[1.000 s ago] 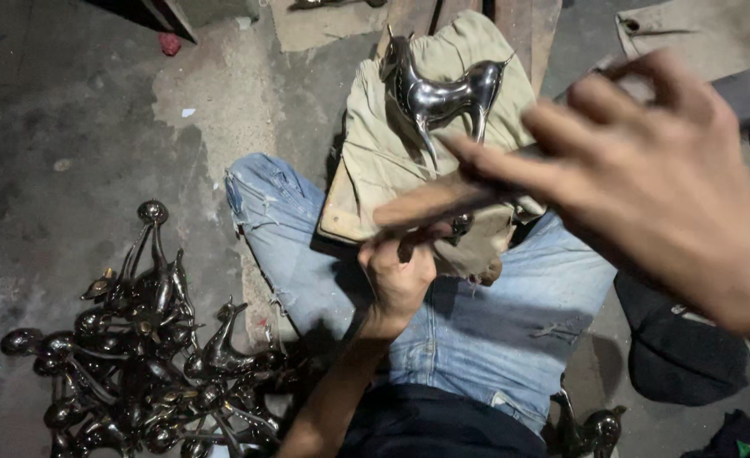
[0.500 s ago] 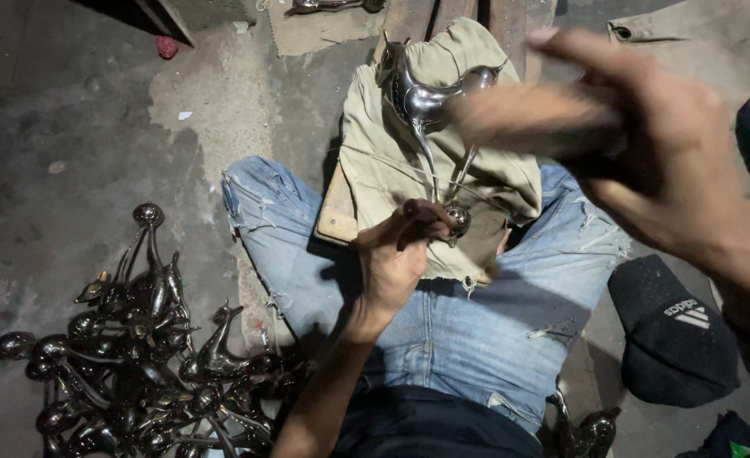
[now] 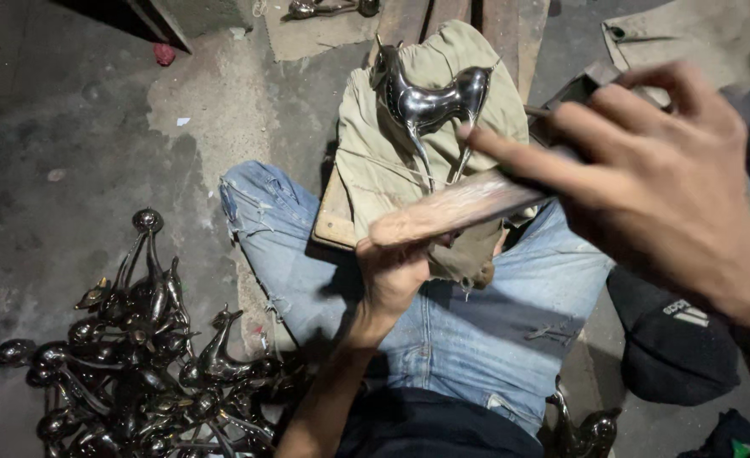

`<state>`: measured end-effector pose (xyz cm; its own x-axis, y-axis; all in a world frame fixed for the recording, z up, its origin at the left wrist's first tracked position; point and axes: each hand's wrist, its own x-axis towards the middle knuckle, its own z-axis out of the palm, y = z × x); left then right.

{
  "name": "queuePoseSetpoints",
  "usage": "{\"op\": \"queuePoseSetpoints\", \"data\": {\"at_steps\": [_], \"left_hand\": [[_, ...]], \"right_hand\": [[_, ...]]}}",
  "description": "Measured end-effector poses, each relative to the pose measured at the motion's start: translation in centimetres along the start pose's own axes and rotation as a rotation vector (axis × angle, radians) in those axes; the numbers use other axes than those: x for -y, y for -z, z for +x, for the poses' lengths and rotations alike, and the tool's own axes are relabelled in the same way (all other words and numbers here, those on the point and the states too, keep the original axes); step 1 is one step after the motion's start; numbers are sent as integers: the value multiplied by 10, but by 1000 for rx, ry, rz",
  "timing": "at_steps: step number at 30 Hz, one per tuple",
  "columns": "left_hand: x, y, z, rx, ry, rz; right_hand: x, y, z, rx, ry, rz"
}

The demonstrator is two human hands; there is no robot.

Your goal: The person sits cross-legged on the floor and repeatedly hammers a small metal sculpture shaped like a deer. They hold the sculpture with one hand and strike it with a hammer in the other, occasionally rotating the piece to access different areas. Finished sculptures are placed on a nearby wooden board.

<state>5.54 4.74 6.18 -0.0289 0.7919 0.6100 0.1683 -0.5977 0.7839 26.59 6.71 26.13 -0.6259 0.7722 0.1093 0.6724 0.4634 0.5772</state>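
Silver shine on khaki, blue denim below

Polished silver animal figurine (image 3: pixel 430 97) gleams on a khaki cloth (image 3: pixel 392 170); faded blue jeans (image 3: pixel 477 331); dark metal figurines (image 3: pixel 146 365) heaped lower left; black cap (image 3: pixel 672 339) at right; grey floor (image 3: pixel 53 127).

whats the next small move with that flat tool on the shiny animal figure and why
Probably draw the flat tool along the metal animal figure once more. The right hand grips its far end, the left hand steadies the near end, and the figure lies on the cloth over the lap, just beyond the tool.
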Motion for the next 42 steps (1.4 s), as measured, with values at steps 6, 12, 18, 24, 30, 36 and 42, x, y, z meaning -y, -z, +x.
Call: {"op": "queuePoseSetpoints", "data": {"at_steps": [6, 12, 18, 24, 30, 36, 42], "left_hand": [[0, 0, 1, -11, -9, -83], [4, 1, 1, 12, -15, 67], [1, 3, 2, 71, 80, -66], [10, 6, 7, 25, -166, 107], [15, 7, -2, 93, -91, 16], [20, 12, 11, -93, 258, -556], [45, 51, 85, -17, 222, -257]], "right_hand": [[-1, -15, -15, -87, 33, -169], [-2, -17, -14, 1, 5, -156], [-11, 3, -13, -147, -175, 465], [-5, -25, -27, -298, -40, 100], [6, -32, -31, -252, -106, 267], [17, -19, -50, -171, -291, 300], [49, -79, -83, -495, -831, 1128]]}}
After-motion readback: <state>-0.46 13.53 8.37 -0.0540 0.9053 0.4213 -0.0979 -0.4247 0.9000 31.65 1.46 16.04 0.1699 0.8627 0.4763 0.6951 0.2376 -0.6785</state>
